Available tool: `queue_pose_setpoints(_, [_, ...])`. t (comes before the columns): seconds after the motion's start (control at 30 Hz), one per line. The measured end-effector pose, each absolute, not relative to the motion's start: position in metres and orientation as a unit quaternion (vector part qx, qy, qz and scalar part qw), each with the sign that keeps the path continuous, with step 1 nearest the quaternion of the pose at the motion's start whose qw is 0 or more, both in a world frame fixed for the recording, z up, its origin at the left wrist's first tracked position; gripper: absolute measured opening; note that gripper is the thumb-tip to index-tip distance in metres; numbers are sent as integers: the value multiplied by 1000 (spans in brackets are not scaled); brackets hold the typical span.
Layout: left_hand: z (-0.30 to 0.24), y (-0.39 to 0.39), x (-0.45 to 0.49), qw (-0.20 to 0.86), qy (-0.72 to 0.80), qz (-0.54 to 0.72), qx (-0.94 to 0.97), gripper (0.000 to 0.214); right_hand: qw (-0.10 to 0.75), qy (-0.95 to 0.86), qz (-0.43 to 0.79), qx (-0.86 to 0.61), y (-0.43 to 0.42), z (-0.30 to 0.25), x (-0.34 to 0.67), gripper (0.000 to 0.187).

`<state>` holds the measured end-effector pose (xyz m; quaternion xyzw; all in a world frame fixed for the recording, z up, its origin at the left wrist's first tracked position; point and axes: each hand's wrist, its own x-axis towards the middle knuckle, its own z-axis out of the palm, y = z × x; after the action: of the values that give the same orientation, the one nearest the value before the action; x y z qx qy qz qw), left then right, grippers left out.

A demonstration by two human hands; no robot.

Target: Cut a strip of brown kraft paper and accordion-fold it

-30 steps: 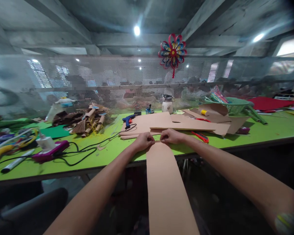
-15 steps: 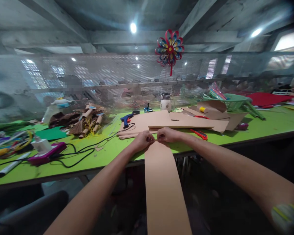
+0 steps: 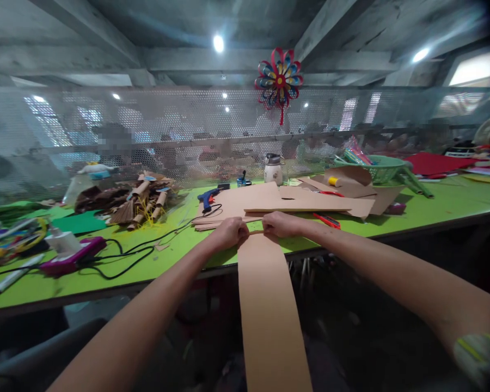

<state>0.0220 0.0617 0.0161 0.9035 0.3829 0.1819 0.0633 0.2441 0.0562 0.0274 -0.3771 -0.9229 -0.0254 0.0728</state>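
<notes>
A long strip of brown kraft paper [image 3: 267, 305] hangs over the table's front edge toward me, its far end up on the green tabletop. At that end, my left hand [image 3: 231, 233] pinches the left corner with closed fingers. My right hand [image 3: 281, 224] grips the right corner the same way, a small gap between the two. The strip's edge between them looks slightly folded or curled. Just beyond my hands lie stacked brown paper sheets [image 3: 253, 195], with a blue glue gun [image 3: 208, 199] at their left. A red-orange cutter [image 3: 327, 220] lies right of my right hand.
A purple power strip [image 3: 75, 256] with black cords lies at left, near a heap of brown paper rolls [image 3: 141, 201]. Behind the sheets stands a bottle [image 3: 273, 170]. A green basket [image 3: 381, 169] sits at right. A perforated screen [image 3: 196, 125] backs the green table [image 3: 445, 201].
My hands have moved apart along the strip's far edge, the left one going left, so more of that edge shows between them. The whole view has shifted slightly.
</notes>
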Motion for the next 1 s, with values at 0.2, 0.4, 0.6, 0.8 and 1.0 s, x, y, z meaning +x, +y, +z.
queue_pose_setpoints(0.2, [16,57,14,-19,349,161,923,24,47,-923,-77,-374,45,29,246,11])
queue_pose_setpoints(0.4, [17,47,17,-63,349,153,923,21,24,-925,-126,-358,33,31,248,15])
queue_pose_setpoints(0.6, [16,38,20,-132,344,147,918,21,36,-928,-171,-329,30,22,252,19])
queue_pose_setpoints(0.8, [19,26,20,-162,297,104,935,22,-21,-927,-195,-319,26,21,243,21])
queue_pose_setpoints(1.0, [41,27,30,-93,361,49,927,27,-37,-919,-205,-335,19,24,239,21])
